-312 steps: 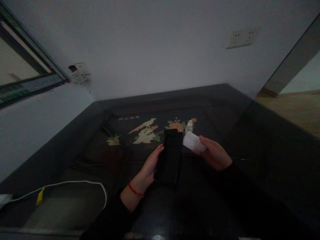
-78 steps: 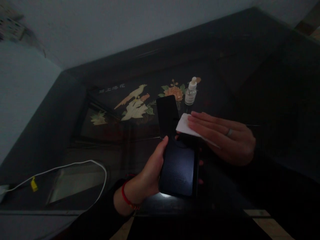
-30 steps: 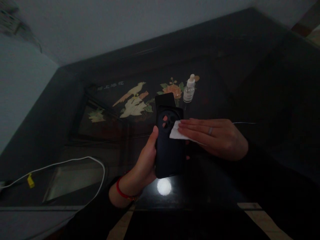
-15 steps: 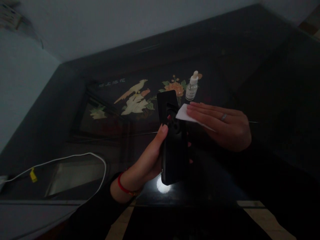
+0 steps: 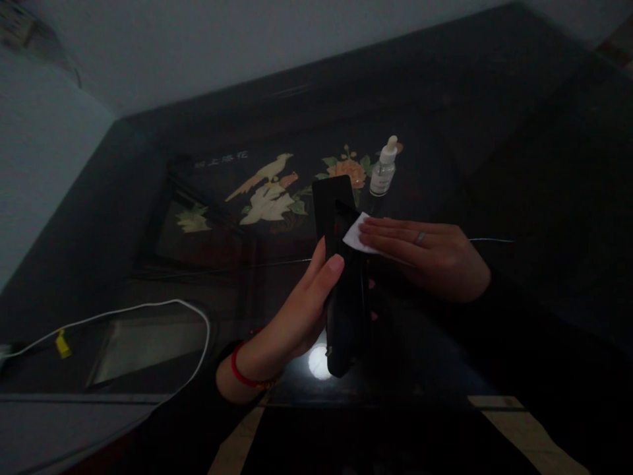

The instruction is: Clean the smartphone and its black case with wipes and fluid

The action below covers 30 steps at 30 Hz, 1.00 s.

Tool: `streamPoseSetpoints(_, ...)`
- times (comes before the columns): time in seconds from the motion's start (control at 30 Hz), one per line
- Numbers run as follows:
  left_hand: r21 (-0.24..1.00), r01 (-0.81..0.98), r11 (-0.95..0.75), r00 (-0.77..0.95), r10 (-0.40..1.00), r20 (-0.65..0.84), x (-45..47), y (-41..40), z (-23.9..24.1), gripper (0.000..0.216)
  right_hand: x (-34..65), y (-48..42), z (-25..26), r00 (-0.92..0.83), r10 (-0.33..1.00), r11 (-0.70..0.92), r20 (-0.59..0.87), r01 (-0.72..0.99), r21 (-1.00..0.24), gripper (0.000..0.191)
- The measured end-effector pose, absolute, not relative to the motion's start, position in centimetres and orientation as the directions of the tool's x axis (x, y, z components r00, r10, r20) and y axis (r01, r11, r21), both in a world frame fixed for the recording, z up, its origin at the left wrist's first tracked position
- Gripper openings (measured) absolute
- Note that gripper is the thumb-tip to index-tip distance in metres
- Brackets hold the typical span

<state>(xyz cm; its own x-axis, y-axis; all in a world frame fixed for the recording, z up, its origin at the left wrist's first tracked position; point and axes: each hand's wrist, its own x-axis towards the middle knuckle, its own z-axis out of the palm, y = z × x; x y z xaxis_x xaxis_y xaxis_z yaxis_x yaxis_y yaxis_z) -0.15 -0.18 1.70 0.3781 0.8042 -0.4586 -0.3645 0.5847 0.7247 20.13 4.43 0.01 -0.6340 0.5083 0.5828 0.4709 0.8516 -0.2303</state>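
Sitting clasped in left grip [image 5: 307, 300]: one black case [image 5: 348, 330]. Right grip [image 5: 432, 256] is pinching one white cloth [image 5: 356, 237] by case's upper end; one bottle [image 5: 382, 175] is standing.

The room is dim. The grey back wall [image 5: 237, 39] and paler left wall [image 5: 49, 158] meet in 1 corner. A dark, glossy table [image 5: 445, 132] fills it, its top decorated with flowers [image 5: 349, 173], 1 pale bird [image 5: 271, 169] and 4 characters [image 5: 221, 160]. 1 round glare [image 5: 319, 363] shines near its front edge; tan floor [image 5: 551, 445] shows below.
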Motion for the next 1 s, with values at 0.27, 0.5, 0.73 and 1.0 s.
streamPoseSetpoints(0.27,0.861,-0.271,0.430,0.288,0.890,-0.353,-0.5,0.0,1.9,0.075,20.6,3.3,1.7,-0.642,0.434,0.893,0.632,0.396,-0.212,0.034)
streamPoseSetpoints(0.5,0.871,-0.225,0.436,0.362,0.868,-0.341,-1.0,-0.3,2.2,0.075,20.6,4.1,0.5,-0.646,0.438,0.892,0.625,0.398,-0.214,0.034)
streamPoseSetpoints(0.73,0.850,-0.240,0.468,0.332,0.863,-0.382,-1.7,0.3,2.3,0.072,20.4,3.5,0.9,-0.651,0.419,0.905,0.633,0.361,-0.227,0.035)
streamPoseSetpoints(1.0,0.778,-0.302,0.551,0.362,0.821,-0.440,-1.7,1.2,2.6,0.069,19.8,2.8,-0.1,-0.730,0.339,0.940,0.594,0.290,-0.180,0.033)
